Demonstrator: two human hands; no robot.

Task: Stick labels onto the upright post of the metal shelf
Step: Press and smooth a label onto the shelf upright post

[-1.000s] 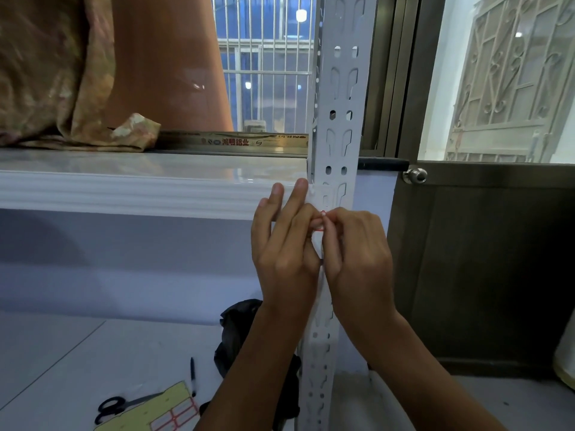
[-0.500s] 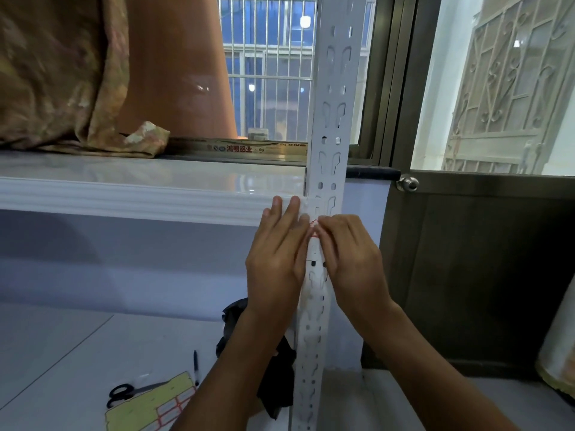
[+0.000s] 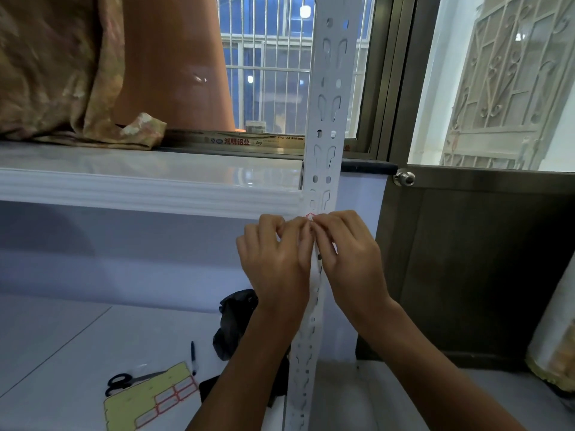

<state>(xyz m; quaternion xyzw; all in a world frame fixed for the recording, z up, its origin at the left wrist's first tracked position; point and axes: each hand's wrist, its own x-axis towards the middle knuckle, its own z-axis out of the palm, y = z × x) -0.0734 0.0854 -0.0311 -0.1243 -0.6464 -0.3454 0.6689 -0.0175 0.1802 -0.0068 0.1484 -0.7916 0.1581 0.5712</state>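
A white perforated metal post point(image 3: 330, 98) stands upright in the middle of the head view, running from top to floor. My left hand point(image 3: 277, 259) and my right hand point(image 3: 347, 259) meet in front of it at mid height. Their fingertips pinch a small red-bordered white label point(image 3: 310, 216) against the post's face. Most of the label is hidden under my fingers. A yellow backing sheet point(image 3: 146, 396) with a few red-bordered labels left on it lies on the floor at lower left.
Black scissors point(image 3: 119, 382) and a black pen point(image 3: 193, 356) lie by the sheet. A dark crumpled bag point(image 3: 236, 318) sits at the post's foot. A white sill point(image 3: 140, 188) runs left; a dark door point(image 3: 485, 259) with a knob point(image 3: 404, 177) stands right.
My left hand's fingers, straight and raised a second ago, have curled down. Both hands stay at the same spot on the post, pressing the label; the view has shifted slightly.
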